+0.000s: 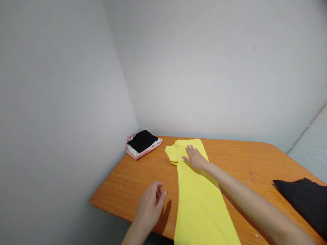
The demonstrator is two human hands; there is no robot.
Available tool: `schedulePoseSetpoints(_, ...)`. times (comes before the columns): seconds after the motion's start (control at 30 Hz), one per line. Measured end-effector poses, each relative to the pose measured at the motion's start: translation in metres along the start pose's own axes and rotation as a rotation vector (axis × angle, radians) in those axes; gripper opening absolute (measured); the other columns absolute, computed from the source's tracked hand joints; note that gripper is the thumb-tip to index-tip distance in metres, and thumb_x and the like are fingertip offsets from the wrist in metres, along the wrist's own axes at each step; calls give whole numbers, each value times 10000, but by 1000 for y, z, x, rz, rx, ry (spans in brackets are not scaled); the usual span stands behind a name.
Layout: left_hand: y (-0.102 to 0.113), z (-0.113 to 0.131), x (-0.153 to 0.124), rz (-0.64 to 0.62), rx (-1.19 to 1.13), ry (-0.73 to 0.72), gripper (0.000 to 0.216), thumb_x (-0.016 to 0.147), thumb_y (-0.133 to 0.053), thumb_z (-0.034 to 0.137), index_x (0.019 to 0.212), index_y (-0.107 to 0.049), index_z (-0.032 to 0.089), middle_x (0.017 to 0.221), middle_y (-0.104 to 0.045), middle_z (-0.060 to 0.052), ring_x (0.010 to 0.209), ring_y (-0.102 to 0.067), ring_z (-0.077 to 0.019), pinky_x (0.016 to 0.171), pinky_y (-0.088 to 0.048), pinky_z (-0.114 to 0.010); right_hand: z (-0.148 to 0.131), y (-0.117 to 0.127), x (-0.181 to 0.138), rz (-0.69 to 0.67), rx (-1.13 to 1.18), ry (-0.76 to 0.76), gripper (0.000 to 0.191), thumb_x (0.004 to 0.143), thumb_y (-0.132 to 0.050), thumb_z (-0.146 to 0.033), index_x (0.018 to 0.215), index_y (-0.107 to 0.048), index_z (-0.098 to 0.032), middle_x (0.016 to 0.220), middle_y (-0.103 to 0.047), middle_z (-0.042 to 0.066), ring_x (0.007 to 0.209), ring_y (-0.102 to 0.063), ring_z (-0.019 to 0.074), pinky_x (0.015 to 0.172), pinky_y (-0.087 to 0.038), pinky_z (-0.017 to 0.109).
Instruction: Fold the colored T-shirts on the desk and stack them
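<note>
A yellow T-shirt (201, 200), folded lengthwise, stretches from the far part of the table to the near edge, its short sleeve pointing left. My right hand (195, 159) lies on the shirt's upper part with its fingers spread. To the left of the shirt, my left hand (152, 204) hovers over the table near its front edge. Its fingers are loosely curled, the thumb stands apart from them, and nothing shows between them. The shirt's lower end runs out of the bottom of the view.
The wooden table (245, 160) stands against pale walls. At its far left corner sits a stack of folded clothes (143, 141), black on top of white and pink. A black cloth (304, 200) lies at the right, cut off by the frame.
</note>
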State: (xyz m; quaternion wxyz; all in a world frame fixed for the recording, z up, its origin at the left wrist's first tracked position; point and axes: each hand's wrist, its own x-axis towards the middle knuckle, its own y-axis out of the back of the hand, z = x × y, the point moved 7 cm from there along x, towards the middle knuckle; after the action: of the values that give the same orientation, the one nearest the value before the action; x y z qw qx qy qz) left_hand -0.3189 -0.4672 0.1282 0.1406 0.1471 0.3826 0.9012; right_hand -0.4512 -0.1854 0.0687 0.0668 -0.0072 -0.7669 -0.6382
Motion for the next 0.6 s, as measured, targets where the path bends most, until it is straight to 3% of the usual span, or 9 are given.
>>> schedulePoseSetpoints(0.1, 6, -8, 90, 59, 131, -1, 220, 967, -432, 288, 1105, -562, 175, 1043, -667, -80, 969, -628, -185, 883, -467, -302, -24, -9, 8, 6, 1, -10, 817, 969, -123, -637, 1534, -206, -52, 1581, -85, 145, 1456, -26, 305, 1182, -108, 473)
schedulePoseSetpoints(0.2, -9, -22, 165, 72, 205, 50, 229, 958, -476, 235, 1134, -580, 133, 1109, -653, -110, 1022, -619, -205, 929, -468, -366, -33, -24, 6, 7, -5, -34, 810, 964, -162, -643, 1526, -249, -67, 1573, -113, 155, 1448, -44, 350, 1166, -99, 532)
schedulePoseSetpoints(0.27, -23, -28, 200, 63, 252, 77, 249, 947, -541, 284, 1136, -594, 130, 1147, -634, -101, 1055, -607, -215, 947, -474, -420, -34, -29, 2, 22, -12, -40, 810, 959, -171, -652, 1525, -262, -78, 1572, -117, 153, 1448, -39, 350, 1165, -71, 538)
schedulePoseSetpoints(0.4, -47, -36, 240, 34, 313, 129, 323, 926, -590, 372, 1149, -599, 138, 1184, -607, -92, 1077, -596, -233, 935, -493, -452, -33, -30, -1, 57, -27, -39, 803, 957, -151, -653, 1531, -251, -101, 1575, -104, 136, 1450, -38, 342, 1165, -63, 532)
schedulePoseSetpoints(0.6, -66, -47, 263, -44, 253, 161, 306, 936, -573, 371, 1154, -596, 156, 1185, -605, -85, 1051, -601, -217, 910, -512, -439, -33, -28, -2, 87, -5, -25, 712, 986, -137, -557, 1527, -271, -113, 1574, -115, 124, 1453, -58, 323, 1165, -68, 519)
